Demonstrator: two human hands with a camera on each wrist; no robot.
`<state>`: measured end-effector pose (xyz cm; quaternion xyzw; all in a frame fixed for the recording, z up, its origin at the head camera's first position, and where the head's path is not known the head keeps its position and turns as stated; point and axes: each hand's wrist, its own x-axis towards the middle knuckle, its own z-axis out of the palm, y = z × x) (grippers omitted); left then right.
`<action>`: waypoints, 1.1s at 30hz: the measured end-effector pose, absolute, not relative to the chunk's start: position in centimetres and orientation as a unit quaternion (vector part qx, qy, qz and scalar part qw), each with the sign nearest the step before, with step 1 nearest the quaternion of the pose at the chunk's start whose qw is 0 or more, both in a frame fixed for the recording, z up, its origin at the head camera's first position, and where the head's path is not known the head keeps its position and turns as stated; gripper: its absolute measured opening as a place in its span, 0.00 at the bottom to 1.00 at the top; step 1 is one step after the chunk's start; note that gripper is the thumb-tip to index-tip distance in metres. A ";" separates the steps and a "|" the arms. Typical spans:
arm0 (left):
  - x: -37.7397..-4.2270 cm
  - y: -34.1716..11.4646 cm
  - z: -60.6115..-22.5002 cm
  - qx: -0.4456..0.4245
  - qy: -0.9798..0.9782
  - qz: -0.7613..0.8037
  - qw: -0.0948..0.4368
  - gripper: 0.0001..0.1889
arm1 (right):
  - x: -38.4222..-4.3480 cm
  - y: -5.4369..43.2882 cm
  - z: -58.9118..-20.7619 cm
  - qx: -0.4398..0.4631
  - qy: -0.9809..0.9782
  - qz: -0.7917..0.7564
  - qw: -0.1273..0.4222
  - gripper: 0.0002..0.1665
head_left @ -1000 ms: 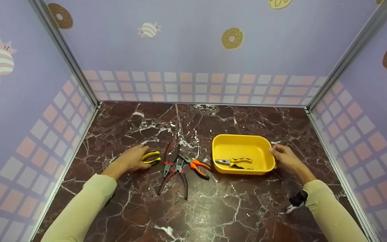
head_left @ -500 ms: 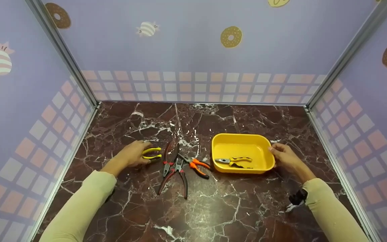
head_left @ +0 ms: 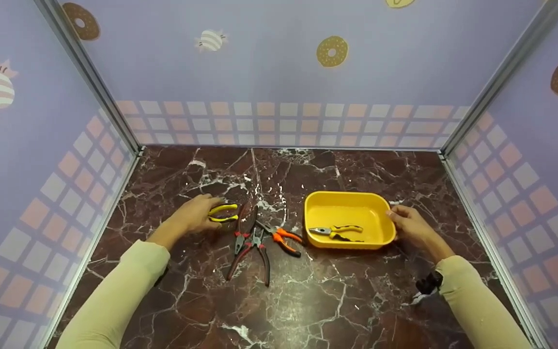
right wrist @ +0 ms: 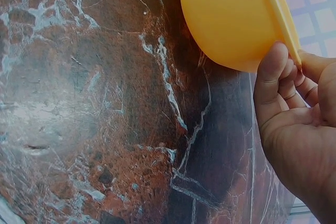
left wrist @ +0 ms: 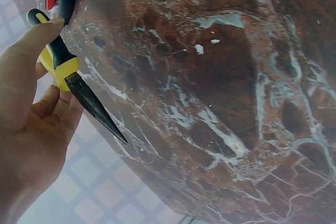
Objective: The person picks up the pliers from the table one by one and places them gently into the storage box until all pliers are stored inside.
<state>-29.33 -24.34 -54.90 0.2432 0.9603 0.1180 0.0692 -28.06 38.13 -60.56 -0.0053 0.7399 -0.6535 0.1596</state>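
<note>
In the head view, the left hand [head_left: 193, 215] pinches the handles of one yellow-black pliers [left wrist: 65, 69], probably because they are safer than the pointed nose, left of the tabletop's [head_left: 308, 300] middle. The right hand [head_left: 410, 224] pinches the rim of one yellow bin [head_left: 339, 211], nearer the right edge, seemingly for steadying it. I count five pliers: one held, one in-bin pliers [head_left: 333, 231], and between them one orange pliers [head_left: 279, 236], one red-black pair [head_left: 241, 236] and a second red-black pair [head_left: 257, 241].

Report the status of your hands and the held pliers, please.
Left hand gripping yellow-handled pliers. Right hand holding yellow tub. Red-handled pliers and orange-handled pliers lying between them.
</note>
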 end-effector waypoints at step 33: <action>-30.6 -22.6 -52.3 0.252 0.953 0.159 0.050 0.36 | -28.1 38.1 -60.5 0.004 0.757 -0.635 0.154 0.21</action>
